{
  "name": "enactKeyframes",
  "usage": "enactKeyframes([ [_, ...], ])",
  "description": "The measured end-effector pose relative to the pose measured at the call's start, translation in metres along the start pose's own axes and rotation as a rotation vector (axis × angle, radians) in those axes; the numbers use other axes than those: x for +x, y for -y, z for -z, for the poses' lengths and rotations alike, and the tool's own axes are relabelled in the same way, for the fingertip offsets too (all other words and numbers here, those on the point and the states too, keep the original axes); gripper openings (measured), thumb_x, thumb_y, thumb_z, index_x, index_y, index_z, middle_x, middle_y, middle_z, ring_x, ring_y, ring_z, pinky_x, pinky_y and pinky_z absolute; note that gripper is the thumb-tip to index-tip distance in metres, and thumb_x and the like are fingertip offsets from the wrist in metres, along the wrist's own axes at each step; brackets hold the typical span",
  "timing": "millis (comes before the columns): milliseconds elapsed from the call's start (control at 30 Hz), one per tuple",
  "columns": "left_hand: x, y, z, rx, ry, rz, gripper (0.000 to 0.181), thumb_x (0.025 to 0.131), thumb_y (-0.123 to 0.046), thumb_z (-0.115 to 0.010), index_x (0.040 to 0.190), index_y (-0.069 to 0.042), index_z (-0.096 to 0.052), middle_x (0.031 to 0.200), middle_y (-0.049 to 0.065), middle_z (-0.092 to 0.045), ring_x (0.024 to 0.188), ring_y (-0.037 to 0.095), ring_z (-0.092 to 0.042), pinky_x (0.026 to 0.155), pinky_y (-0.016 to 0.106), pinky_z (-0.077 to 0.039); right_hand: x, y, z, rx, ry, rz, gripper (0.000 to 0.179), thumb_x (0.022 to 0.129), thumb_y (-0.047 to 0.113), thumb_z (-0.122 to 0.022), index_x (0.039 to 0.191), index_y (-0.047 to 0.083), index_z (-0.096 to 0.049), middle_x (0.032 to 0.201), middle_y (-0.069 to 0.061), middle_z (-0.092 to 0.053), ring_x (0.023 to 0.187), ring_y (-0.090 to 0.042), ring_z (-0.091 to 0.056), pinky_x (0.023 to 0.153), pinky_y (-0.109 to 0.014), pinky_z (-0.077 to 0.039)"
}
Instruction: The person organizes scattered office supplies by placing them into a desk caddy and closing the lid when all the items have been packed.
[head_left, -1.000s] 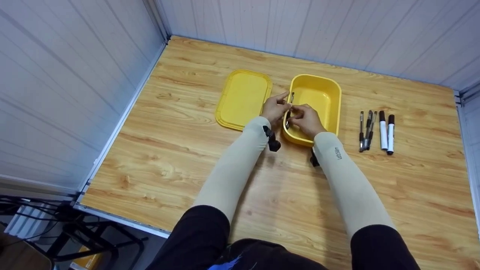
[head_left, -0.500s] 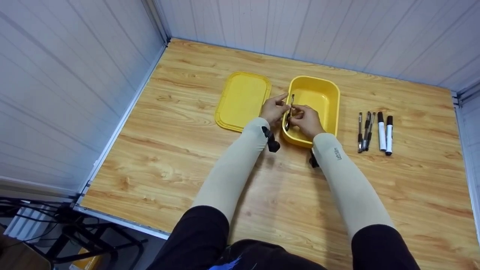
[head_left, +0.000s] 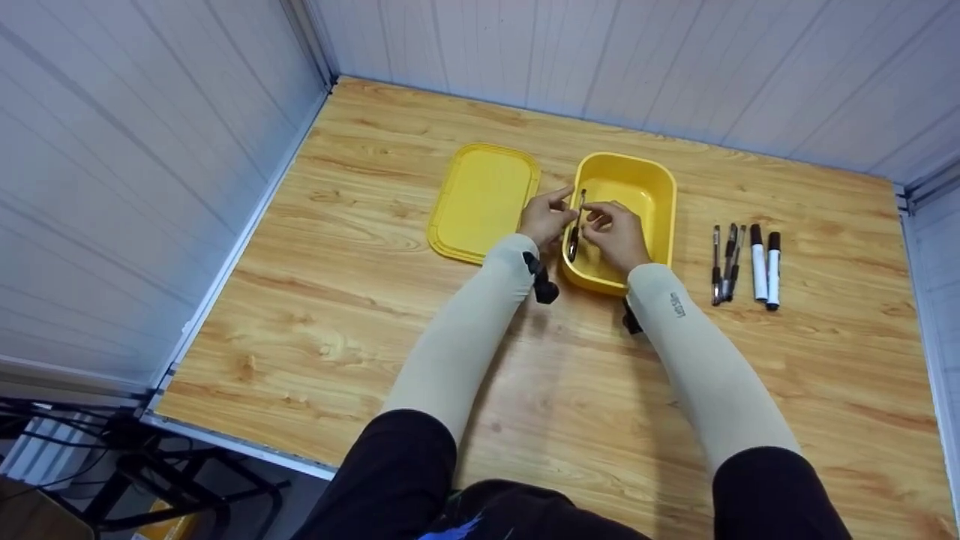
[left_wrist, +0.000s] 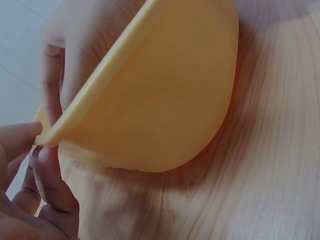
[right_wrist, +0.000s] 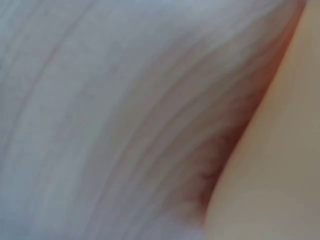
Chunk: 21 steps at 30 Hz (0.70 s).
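A yellow plastic box (head_left: 667, 225) stands uncovered on the wooden table. My left hand (head_left: 546, 216) pinches its left rim between thumb and fingers, as the left wrist view also shows. Inside the box, a dark-gripped pen (head_left: 574, 238) lies lengthwise along the left wall. My right hand (head_left: 619, 234) is over the box with loosely bent fingers, a small gap from the pen, holding nothing that I can see. In the left wrist view part of the right hand (left_wrist: 87, 55) shows behind the box wall (left_wrist: 165, 90). The right wrist view shows only blurred box wall (right_wrist: 280, 165) and tabletop.
The flat yellow lid (head_left: 486, 199) lies left of the box. To the right, several pens (head_left: 727, 262) lie side by side, with two white markers (head_left: 760, 262) with dark caps beside them. Pale panel walls (head_left: 600, 60) border the table (head_left: 337, 315).
My right fingers have come off the pen and shifted slightly right and away. The pen now rests against the left inner wall. My left hand keeps its place at the rim.
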<state>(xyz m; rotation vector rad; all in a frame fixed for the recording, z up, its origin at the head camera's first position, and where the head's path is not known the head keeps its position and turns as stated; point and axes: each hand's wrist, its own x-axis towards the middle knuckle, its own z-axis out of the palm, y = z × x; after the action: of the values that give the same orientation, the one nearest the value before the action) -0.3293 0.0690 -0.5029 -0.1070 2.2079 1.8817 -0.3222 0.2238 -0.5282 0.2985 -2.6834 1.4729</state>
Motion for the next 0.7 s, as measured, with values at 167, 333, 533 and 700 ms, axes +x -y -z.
enactKeyframes([
  [167, 0.000, 0.001, 0.000, -0.013, -0.012, 0.009, 0.047, 0.083, -0.006, -0.063, 0.127, -0.020, -0.053, 0.083, 0.001, -0.056, 0.051, 0.009, -0.045, 0.043, 0.024, -0.038, 0.002, 0.004, 0.012, -0.045, -0.042, 0.018, 0.031, 0.076, 0.003, -0.067, 0.107, 0.002, -0.064, 0.091, -0.011, -0.059, 0.084, -0.020, -0.054, 0.074, -0.032, -0.047],
  [333, 0.000, 0.002, 0.000, -0.031, -0.002, 0.024, 0.048, 0.083, -0.007, -0.063, 0.127, -0.022, -0.053, 0.085, 0.001, -0.056, 0.052, 0.010, -0.046, 0.042, 0.024, -0.038, 0.002, 0.010, 0.031, -0.052, -0.097, -0.005, 0.030, 0.079, 0.008, -0.066, 0.110, 0.006, -0.064, 0.095, -0.008, -0.059, 0.087, -0.019, -0.053, 0.076, -0.035, -0.045],
  [533, 0.000, 0.002, 0.003, -0.033, 0.015, 0.028, 0.048, 0.084, -0.007, -0.062, 0.128, -0.023, -0.052, 0.086, 0.001, -0.055, 0.052, 0.008, -0.045, 0.048, 0.028, -0.042, -0.002, 0.008, 0.061, -0.068, -0.139, -0.034, 0.031, 0.083, 0.014, -0.064, 0.113, 0.012, -0.062, 0.101, -0.005, -0.059, 0.091, -0.018, -0.052, 0.077, -0.030, -0.043],
  [700, 0.000, 0.001, 0.001, -0.087, 0.033, 0.043, 0.049, 0.084, -0.006, -0.062, 0.130, -0.020, -0.051, 0.084, 0.002, -0.054, 0.047, 0.007, -0.041, 0.043, 0.026, -0.037, -0.007, 0.000, 0.088, -0.088, -0.190, -0.073, 0.032, 0.083, 0.016, -0.063, 0.115, 0.012, -0.062, 0.104, -0.008, -0.059, 0.096, -0.022, -0.051, 0.081, -0.033, -0.042],
])
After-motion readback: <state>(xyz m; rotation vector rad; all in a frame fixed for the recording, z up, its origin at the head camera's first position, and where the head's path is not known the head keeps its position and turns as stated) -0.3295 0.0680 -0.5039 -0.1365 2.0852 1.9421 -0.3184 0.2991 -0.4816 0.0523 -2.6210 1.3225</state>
